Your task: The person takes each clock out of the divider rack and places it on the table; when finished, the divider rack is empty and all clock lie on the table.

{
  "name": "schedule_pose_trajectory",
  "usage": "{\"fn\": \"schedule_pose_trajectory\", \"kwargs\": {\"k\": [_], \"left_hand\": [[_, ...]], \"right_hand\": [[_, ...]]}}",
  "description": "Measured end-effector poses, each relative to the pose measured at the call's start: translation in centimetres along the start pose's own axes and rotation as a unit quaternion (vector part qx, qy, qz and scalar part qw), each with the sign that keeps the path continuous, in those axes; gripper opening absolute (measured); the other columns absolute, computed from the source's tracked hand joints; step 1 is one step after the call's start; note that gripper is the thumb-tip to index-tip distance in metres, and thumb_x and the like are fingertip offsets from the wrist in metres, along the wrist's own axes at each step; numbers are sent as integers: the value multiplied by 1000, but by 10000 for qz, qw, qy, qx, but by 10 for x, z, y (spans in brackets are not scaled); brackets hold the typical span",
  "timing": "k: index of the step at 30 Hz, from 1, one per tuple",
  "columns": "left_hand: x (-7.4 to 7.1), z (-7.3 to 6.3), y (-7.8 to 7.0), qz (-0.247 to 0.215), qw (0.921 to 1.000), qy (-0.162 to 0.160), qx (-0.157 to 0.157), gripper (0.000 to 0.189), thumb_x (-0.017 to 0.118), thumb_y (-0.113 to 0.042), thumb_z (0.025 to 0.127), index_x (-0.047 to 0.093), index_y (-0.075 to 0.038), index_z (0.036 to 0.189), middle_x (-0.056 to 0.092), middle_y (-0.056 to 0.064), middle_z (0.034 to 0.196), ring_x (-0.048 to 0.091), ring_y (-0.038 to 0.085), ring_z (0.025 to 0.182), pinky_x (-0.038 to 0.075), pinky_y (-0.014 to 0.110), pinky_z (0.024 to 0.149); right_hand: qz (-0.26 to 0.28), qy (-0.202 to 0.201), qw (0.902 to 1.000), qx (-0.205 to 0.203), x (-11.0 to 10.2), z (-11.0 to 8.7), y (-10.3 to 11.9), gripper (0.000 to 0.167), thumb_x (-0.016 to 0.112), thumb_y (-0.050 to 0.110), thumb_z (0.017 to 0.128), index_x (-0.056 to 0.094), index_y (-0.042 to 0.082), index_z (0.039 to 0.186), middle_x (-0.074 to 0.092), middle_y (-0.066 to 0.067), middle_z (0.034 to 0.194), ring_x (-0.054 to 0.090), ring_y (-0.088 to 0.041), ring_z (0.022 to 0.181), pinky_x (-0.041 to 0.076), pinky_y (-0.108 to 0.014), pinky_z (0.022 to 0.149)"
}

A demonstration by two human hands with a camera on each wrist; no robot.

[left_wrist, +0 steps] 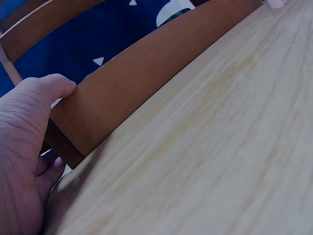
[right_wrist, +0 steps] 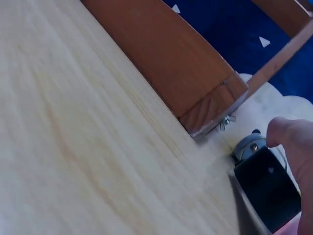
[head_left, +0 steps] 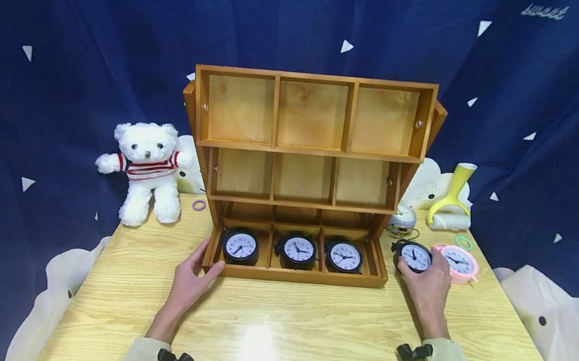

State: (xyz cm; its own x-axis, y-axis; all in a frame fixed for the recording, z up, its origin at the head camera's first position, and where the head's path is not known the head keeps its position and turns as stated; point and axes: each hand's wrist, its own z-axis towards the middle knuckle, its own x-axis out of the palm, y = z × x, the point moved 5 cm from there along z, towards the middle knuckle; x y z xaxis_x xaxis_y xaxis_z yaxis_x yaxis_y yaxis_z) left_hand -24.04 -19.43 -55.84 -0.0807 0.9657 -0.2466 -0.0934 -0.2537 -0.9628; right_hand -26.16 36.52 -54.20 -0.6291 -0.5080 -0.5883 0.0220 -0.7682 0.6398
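A wooden tiered shelf (head_left: 308,152) stands at the back of the table, its top two tiers showing bare compartments. Three black alarm clocks sit in its bottom tier: a left one (head_left: 241,247), a middle one (head_left: 298,250) and a right one (head_left: 344,256). My left hand (head_left: 191,280) grips the bottom tier's left front corner, thumb on the front board (left_wrist: 122,78). To the right of the shelf, my right hand (head_left: 426,281) holds another black alarm clock (head_left: 415,257), fingers and thumb around its sides. In the right wrist view that clock's dark body (right_wrist: 268,188) is near the table surface.
A pink alarm clock (head_left: 461,263) lies just right of my right hand. Behind are a pale alarm clock (head_left: 403,220), a yellow-handled roller (head_left: 452,200) and a green ring (head_left: 463,243). A white teddy bear (head_left: 146,172) and a purple ring (head_left: 199,205) are left of the shelf.
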Motion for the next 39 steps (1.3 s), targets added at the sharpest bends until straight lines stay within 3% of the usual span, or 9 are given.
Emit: {"fn": "schedule_pose_trajectory", "kwargs": {"k": [4,10,14,17,20,23,31,36,39], "left_hand": [[1,5,18,8,10000,-54,79,76,79,-21,96,40,-10,161,41,15,163,44,36,147,34,42,122],[0,6,22,-66,9997,-94,223,76,81,-22,94,43,-12,160,44,14,161,48,36,144,37,41,120],[0,5,19,9,9999,-98,105,75,79,-21,95,42,-11,160,42,14,162,46,35,145,35,42,122],[0,3,10,-3,10000,-58,-3,76,78,-20,96,40,-7,160,40,16,163,43,38,147,33,45,123],[0,0,0,-70,10000,-18,-67,76,78,-17,96,40,-4,160,40,19,163,43,40,146,33,46,123],[0,-1,-3,-62,10000,-12,-38,76,78,-17,96,40,-3,159,40,19,162,45,40,145,34,45,122],[1,6,21,-9,9997,-77,216,75,79,-23,96,42,-11,160,43,14,162,49,34,143,36,42,120],[-1,-1,-6,-87,9999,24,129,75,79,-18,96,41,-3,159,42,19,161,48,37,143,36,42,120],[-2,-4,-18,-64,9999,53,111,75,78,-16,96,40,0,158,42,21,161,48,38,143,37,41,119]], "right_hand": [[239,-279,9985,-402,-5,-2,11,72,83,20,81,55,-12,139,57,-35,138,51,-52,131,40,-65,109],[873,-270,9936,-659,-8,-7,28,57,80,18,89,61,-5,138,61,-30,137,54,-50,128,39,-63,109],[1148,-109,9898,-834,-8,-13,37,52,77,15,92,62,-5,138,63,-28,137,56,-49,126,41,-37,114],[1243,66,9871,-1005,-5,-19,41,53,79,11,90,63,-3,139,63,-27,137,59,-49,122,36,-16,108],[1238,361,9859,-1063,-2,-24,43,59,81,11,89,61,0,143,63,-27,139,62,-50,119,32,-7,105],[1186,826,9843,-1016,2,-29,43,65,82,14,90,57,4,149,60,-25,145,61,-49,124,31,-8,108],[1635,1954,9621,-970,13,-39,43,74,84,15,90,50,5,154,53,-25,152,57,-44,132,38,-8,108],[2271,2219,9457,-700,22,-43,37,73,83,7,90,48,-3,153,50,-28,153,55,-46,133,46,-14,105],[2399,2295,9417,-540,26,-45,32,72,82,7,91,48,-3,153,48,-29,154,52,-47,134,44,-10,102]]}}
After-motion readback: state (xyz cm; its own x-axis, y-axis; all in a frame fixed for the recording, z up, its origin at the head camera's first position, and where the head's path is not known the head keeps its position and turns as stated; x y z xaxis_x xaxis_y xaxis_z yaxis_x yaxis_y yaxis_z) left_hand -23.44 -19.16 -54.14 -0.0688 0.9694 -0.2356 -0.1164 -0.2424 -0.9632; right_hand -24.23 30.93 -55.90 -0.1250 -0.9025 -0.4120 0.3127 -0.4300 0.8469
